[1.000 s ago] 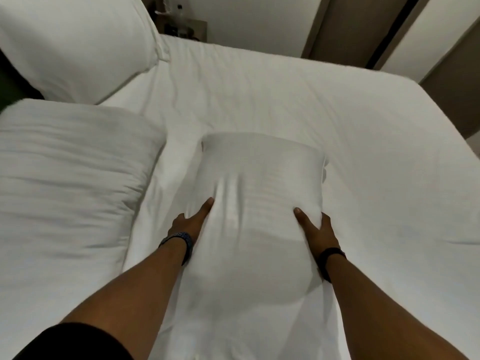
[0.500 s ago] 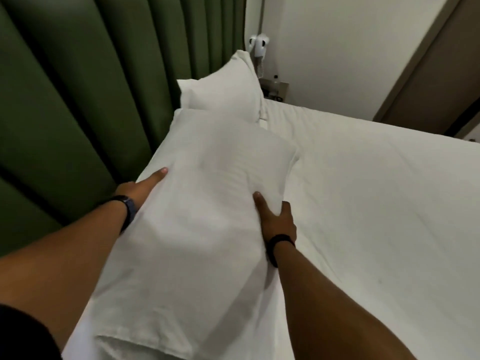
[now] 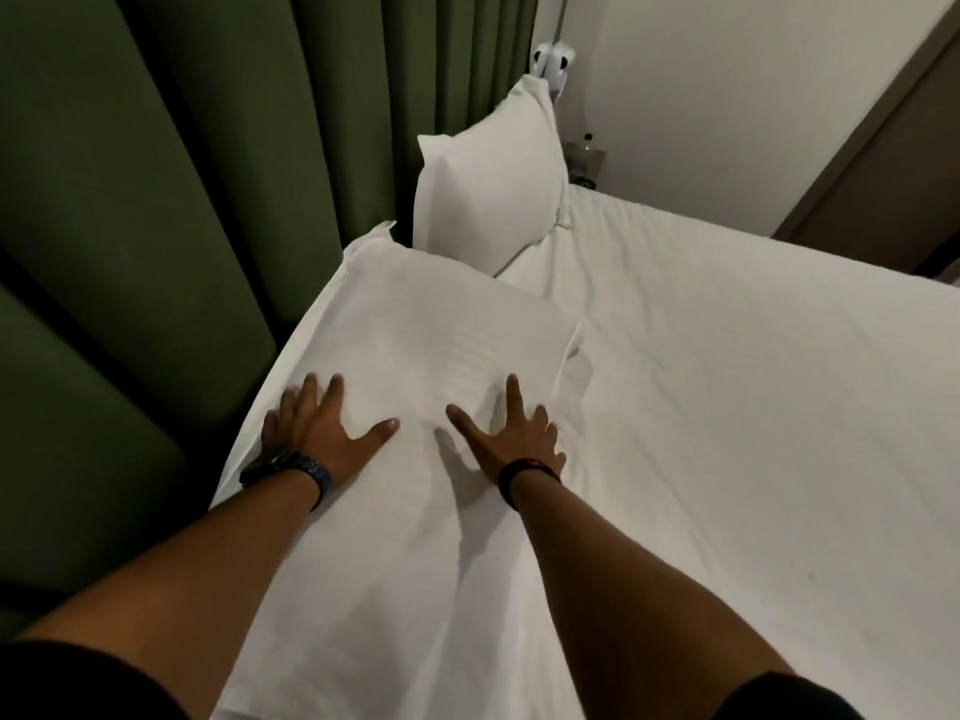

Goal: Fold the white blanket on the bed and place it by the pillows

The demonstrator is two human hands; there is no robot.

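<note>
- Hands: left hand and right hand lie flat, fingers spread, gripping nothing, on folded white fabric blanket.
- Blanket lies just in front of upright white pillow.
- Press evenly, smooth outward, square edges.

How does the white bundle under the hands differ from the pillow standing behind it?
The folded blanket lies flat on the bed, while the pillow stands propped against the green curtain. Both hands, left hand and right hand, press spread fingers on the blanket; nothing touches the pillow. The blanket is nearer, the pillow farther. Both are white.
</note>
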